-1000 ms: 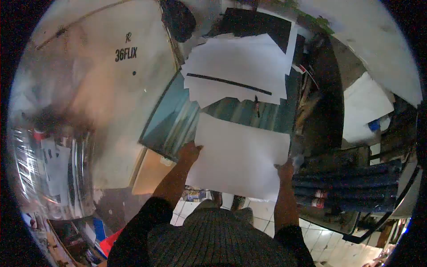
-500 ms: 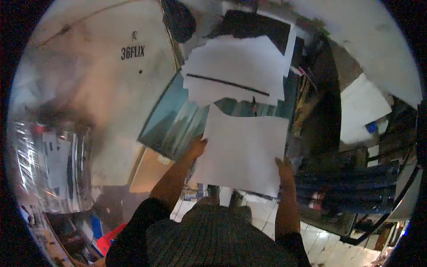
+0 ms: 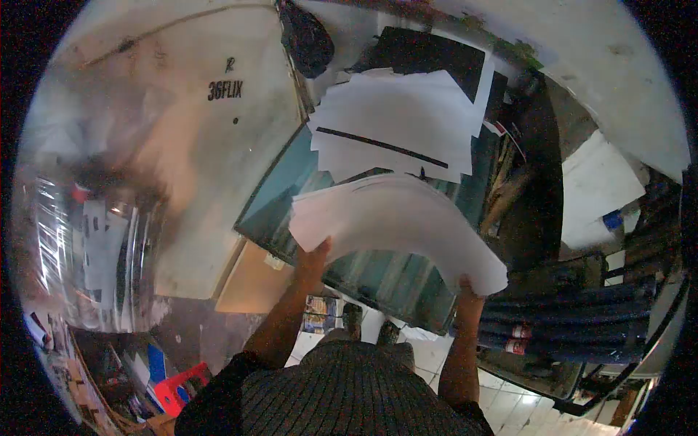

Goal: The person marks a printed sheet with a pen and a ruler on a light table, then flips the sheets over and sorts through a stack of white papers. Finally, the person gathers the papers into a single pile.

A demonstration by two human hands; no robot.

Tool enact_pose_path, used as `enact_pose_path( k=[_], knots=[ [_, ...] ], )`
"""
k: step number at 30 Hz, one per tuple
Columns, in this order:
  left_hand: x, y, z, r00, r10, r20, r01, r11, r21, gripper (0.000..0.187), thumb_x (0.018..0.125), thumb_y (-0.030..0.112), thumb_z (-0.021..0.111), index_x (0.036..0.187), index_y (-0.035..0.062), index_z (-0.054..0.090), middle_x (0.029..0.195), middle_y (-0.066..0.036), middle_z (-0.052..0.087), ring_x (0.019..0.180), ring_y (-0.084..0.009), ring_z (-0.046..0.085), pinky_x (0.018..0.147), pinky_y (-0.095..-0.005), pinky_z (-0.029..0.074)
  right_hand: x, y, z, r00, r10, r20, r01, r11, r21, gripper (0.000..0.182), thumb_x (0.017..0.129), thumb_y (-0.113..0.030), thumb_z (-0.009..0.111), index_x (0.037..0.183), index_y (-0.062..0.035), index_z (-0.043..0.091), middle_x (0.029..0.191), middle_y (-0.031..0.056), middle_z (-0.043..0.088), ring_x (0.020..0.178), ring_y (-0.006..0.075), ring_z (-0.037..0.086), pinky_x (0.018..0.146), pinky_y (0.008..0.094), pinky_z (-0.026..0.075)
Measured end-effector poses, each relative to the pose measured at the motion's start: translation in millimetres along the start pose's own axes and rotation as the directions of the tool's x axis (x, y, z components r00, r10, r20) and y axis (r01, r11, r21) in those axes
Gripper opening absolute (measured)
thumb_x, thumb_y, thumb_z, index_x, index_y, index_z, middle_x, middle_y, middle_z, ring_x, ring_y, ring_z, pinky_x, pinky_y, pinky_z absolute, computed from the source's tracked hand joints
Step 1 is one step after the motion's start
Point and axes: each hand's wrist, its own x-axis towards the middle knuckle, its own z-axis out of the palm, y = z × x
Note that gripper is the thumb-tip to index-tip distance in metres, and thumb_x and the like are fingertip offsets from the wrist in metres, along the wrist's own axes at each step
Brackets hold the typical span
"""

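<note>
A stack of white sheets [image 3: 385, 211] arches upward between my two hands over a glass-topped table [image 3: 385, 283]. My left hand [image 3: 314, 260] is closed on the lower left end of the stack. At its lower right end my right hand [image 3: 470, 287] grips the sheets, fingers partly hidden by the paper. Just beyond lies a spread pile of white paper [image 3: 396, 116] with uneven edges, and a thin black strip [image 3: 382, 147] rests across it.
Left of the table stands a pale board [image 3: 218, 160] marked "36FLIX". A clear plastic-wrapped bundle [image 3: 98, 254] is at the far left, above a red object [image 3: 182, 389]. Dark blue rolls or folds [image 3: 567, 320] lie at the right, below a white sheet [image 3: 600, 192].
The sheets between my hands went from nearly flat to strongly arched, uncovering the near part of the glass top. The whole view has shifted slightly.
</note>
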Motion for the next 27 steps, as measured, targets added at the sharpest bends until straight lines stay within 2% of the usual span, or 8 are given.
enact_pose_path(
  k=[3,8,13,16,18,21,24,27],
  knots=[
    [15,-4,-6,0.945,-0.317,0.08,0.303,0.941,0.15,0.048,0.091,0.037,0.073,0.119,-0.0021,0.064,0.111,-0.014,0.07,0.098,-0.0247,0.066,0.085,-0.0374,0.051,5,-36,15,0.979,0.043,-0.2,-0.029,0.997,0.071,0.045,0.088,-0.01,0.072,0.128,0.0015,0.055,0.118,0.0088,0.061,0.107,0.021,0.057,0.096,0.0371,0.046],
    [-13,-16,4,0.983,-0.183,0.023,0.179,0.976,0.124,0.054,0.09,0.036,0.073,0.125,-0.0019,0.06,0.12,-0.015,0.067,0.109,-0.0231,0.063,0.088,-0.0377,0.051,-13,-43,24,0.99,0.055,-0.129,-0.05,0.998,0.04,0.056,0.088,-0.019,0.076,0.133,0.0027,0.053,0.129,0.0157,0.06,0.115,0.0273,0.057,0.101,0.0387,0.043],
    [-9,-76,-5,0.987,-0.09,0.136,0.03,0.921,0.387,0.057,0.089,0.035,0.074,0.13,-0.0006,0.057,0.127,-0.016,0.064,0.118,-0.022,0.061,0.091,-0.0381,0.051,-14,-48,19,0.996,0.019,-0.088,-0.027,0.996,-0.087,0.053,0.087,-0.013,0.074,0.133,0.0033,0.053,0.128,0.0155,0.062,0.114,0.0279,0.058,0.101,0.0396,0.044],
    [16,-51,-7,0.965,-0.16,0.206,0.185,0.977,-0.106,0.053,0.089,0.035,0.072,0.129,0.0024,0.059,0.125,-0.016,0.065,0.116,-0.0238,0.062,0.092,-0.0369,0.05,14,17,-3,0.999,-0.051,0.003,0.05,0.98,-0.191,0.056,0.085,-0.012,0.075,0.134,0.0035,0.051,0.127,0.016,0.063,0.113,0.0284,0.059,0.099,0.0411,0.045],
    [31,-43,-5,0.968,-0.026,0.25,0.033,0.999,-0.023,0.049,0.089,0.038,0.072,0.122,0.0024,0.064,0.115,-0.016,0.069,0.106,-0.0232,0.066,0.087,-0.0363,0.052,26,24,-4,0.989,-0.121,0.089,0.14,0.957,-0.253,0.059,0.084,-0.013,0.076,0.135,0.0033,0.051,0.127,0.0165,0.063,0.113,0.0286,0.059,0.098,0.0424,0.046],
    [63,-38,1,0.978,0.021,0.207,-0.043,0.994,0.103,0.047,0.09,0.042,0.072,0.111,0.0006,0.069,0.096,-0.014,0.073,0.089,-0.0217,0.069,0.079,-0.0368,0.054,40,-27,6,0.996,-0.088,-0.001,0.088,0.995,0.05,0.057,0.085,-0.019,0.076,0.132,0.0038,0.053,0.121,0.0166,0.066,0.111,0.0273,0.061,0.095,0.0435,0.047],
    [77,-3,25,0.979,-0.196,0.061,0.165,0.927,0.338,0.049,0.091,0.046,0.07,0.108,-0.0001,0.07,0.09,-0.017,0.072,0.08,-0.0255,0.069,0.073,-0.0401,0.053,74,-16,15,0.999,0.033,0.008,-0.033,0.997,-0.067,0.053,0.089,-0.024,0.073,0.129,0.0048,0.055,0.114,0.0164,0.069,0.106,0.026,0.063,0.093,0.0414,0.048],
    [45,21,43,0.997,-0.08,0.003,0.079,0.988,0.131,0.047,0.096,0.045,0.064,0.11,0.0,0.069,0.086,-0.02,0.071,0.075,-0.0308,0.068,0.071,-0.043,0.051,43,-63,60,0.975,0.032,-0.218,-0.141,0.852,-0.505,0.048,0.092,-0.026,0.068,0.131,0.0004,0.057,0.119,0.0135,0.067,0.103,0.0295,0.063,0.093,0.0412,0.048]
  ],
)
